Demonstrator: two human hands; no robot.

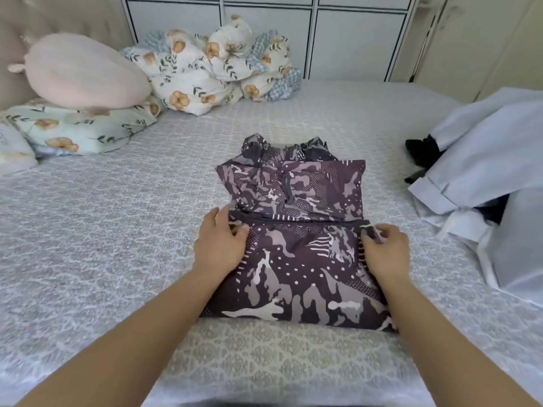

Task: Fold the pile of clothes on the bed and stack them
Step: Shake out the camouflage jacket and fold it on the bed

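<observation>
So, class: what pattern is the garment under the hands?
Purple-grey camouflage garment, clearest in the head view.

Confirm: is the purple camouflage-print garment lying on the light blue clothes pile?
No, the purple camouflage-print garment lies mid-bed on the patterned bedspread, apart from the light blue clothes pile at right.

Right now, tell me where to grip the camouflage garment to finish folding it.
Probably grip the camouflage garment at the two corners of its folded near flap, coming from the near side, left hand and right hand already there. That edge lies straight across, so it should carry evenly over the far half.
</observation>
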